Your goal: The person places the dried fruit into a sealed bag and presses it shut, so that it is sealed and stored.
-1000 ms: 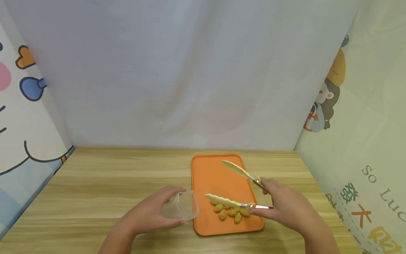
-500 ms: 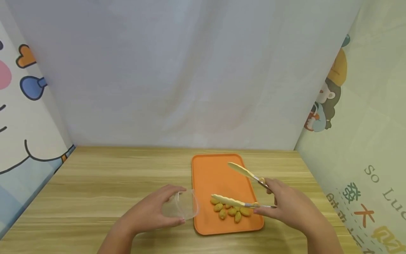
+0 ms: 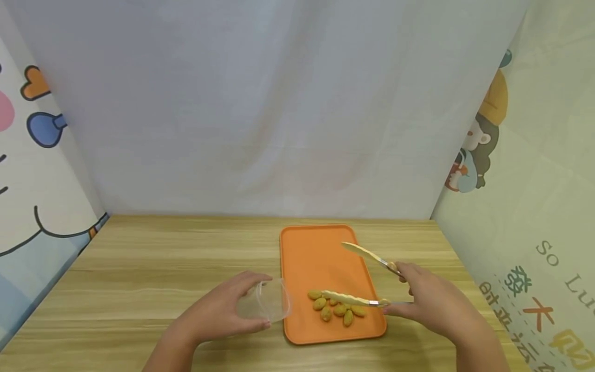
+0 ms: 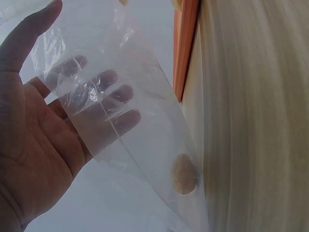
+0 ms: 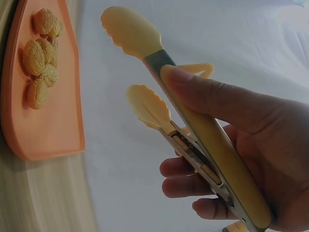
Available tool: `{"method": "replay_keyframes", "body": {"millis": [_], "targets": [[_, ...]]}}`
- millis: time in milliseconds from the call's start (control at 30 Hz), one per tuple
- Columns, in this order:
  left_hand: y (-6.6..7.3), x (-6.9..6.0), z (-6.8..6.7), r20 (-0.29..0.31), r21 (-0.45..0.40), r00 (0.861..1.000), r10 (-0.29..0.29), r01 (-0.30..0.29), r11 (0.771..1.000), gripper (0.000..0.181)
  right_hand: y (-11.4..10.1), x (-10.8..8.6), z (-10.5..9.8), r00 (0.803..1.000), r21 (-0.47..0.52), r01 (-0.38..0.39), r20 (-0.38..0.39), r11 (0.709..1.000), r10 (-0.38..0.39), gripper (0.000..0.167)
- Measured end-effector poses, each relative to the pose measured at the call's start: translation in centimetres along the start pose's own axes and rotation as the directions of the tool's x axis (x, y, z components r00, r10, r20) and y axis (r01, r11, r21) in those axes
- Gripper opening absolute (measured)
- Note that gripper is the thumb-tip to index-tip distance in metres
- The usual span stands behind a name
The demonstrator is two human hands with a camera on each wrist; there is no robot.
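Note:
My left hand (image 3: 232,305) holds a thin clear plastic container (image 3: 274,299) between thumb and fingers, beside the tray's left edge. Through its wall in the left wrist view, my fingers and one brown oval piece (image 4: 184,174) show. Metal tongs (image 3: 348,298) with pale yellow scalloped tips are in my right hand (image 3: 429,302); thumb on one arm, fingers at the other. The tongs' arms stand spread with nothing between them. Behind the lower tip, several wrinkled yellow-brown oval nut-like pieces (image 3: 326,313) lie on the orange tray (image 3: 309,253), some partly hidden.
The wood-grain table (image 3: 186,248) extends to both sides of the tray. A pale cloth (image 3: 269,113) hangs along the back edge. Printed cloths stand at the left (image 3: 46,217) and right (image 3: 530,196).
My right hand has moved to the right, taking the spread tongs with it, away from the left hand. The left hand, clear container, tray and pieces stay in place.

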State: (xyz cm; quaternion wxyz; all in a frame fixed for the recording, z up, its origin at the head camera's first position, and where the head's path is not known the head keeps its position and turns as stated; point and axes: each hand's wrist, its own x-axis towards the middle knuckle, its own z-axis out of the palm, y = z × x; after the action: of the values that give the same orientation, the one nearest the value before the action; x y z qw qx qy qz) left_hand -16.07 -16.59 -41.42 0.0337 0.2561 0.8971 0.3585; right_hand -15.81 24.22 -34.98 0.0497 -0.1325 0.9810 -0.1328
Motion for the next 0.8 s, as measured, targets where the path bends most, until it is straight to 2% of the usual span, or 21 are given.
{"method": "replay_keyframes", "body": {"millis": [300,500,800], "targets": [[-0.1,0.0,0.0,0.005,-0.005,1.000,-0.006,0.006,1.000,0.067,0.4,-0.4,-0.1,1.000,-0.008,-0.003,-0.001,1.000,0.003,0.084],[-0.1,0.0,0.1,0.011,-0.006,1.000,-0.006,0.006,1.000,0.067,0.9,-0.3,-0.3,0.998,-0.007,-0.026,0.050,1.000,0.027,0.084],[-0.2,-0.1,0.1,0.018,-0.003,1.000,-0.025,0.025,1.000,0.066,1.5,-0.6,-0.6,0.991,0.012,-0.079,0.111,0.997,0.077,0.066]]}}
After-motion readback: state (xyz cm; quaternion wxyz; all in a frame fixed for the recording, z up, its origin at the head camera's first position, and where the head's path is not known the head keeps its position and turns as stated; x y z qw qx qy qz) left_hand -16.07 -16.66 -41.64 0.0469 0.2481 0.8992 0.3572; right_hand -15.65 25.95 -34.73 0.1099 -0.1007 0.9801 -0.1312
